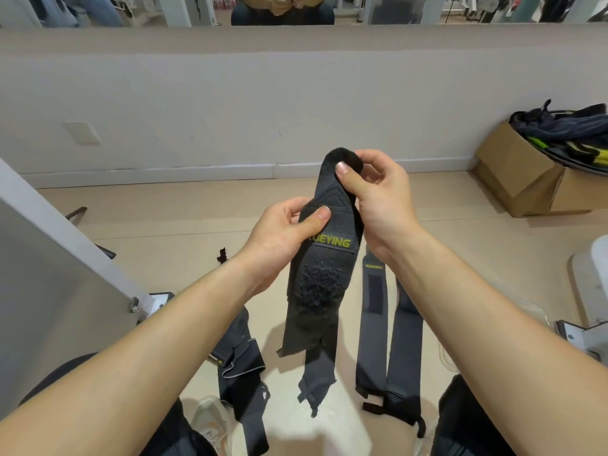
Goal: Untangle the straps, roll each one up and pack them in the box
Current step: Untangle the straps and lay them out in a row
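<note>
Hanging upright – strap (324, 278), pinched by both hands, top end curled

We log one wide-angle view, worn on the head, looking forward and down. It sits close above the left hand (283, 232) and right hand (378, 195), facing the floor (164, 218) and wall (230, 110).

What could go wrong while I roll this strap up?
The roll at the top of the held strap is barely started and pinched only by the right hand; it may spring loose. Its hanging tail dangles near the straps on the floor, so its fuzzy fastener patch might snag one. The left hand grips mid-strap, which could skew the roll.
</note>
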Available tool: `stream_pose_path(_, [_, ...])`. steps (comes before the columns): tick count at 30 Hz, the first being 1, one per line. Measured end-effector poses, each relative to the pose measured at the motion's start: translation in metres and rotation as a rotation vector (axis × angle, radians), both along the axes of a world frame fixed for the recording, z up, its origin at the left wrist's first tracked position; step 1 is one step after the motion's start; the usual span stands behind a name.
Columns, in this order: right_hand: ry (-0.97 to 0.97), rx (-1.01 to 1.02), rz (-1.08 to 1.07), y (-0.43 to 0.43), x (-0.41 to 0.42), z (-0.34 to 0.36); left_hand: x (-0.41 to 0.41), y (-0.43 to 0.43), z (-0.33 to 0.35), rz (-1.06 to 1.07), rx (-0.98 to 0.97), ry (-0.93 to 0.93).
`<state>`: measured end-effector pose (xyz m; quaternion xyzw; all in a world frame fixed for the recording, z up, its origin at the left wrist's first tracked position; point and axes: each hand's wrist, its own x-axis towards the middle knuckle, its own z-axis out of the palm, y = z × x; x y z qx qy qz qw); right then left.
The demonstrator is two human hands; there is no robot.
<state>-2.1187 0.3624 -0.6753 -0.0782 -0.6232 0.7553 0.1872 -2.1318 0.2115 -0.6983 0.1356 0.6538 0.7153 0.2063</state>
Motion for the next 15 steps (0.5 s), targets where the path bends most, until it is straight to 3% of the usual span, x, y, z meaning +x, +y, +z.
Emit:
stream_pose_path(4, [0.058,-0.015,-0.019,-0.012,-0.003,0.007,0.002,-0.004,-0.001,-0.004,-0.029,0.077])
stream_pose_path(7, [-0.045,-0.163,0.152,-0.014,-0.002,0.004,0.000,-0.009,-0.002,0.119,0.016,0.081])
stream_pose_path(10, [-0.224,0.020,0.379,-0.018,0.008,-0.020,-0.014,-0.020,0.002,0.229,0.105,-0.003])
stream_pose_path(12, [-0.253,0.148,0.374,-0.027,0.017,-0.039,-0.021,-0.027,0.005,0.306,0.146,-0.066])
stream_pose_path(15, [-0.193,0.136,0.293,-0.046,0.021,-0.052,-0.024,-0.030,0.002,0.368,0.201,-0.140])
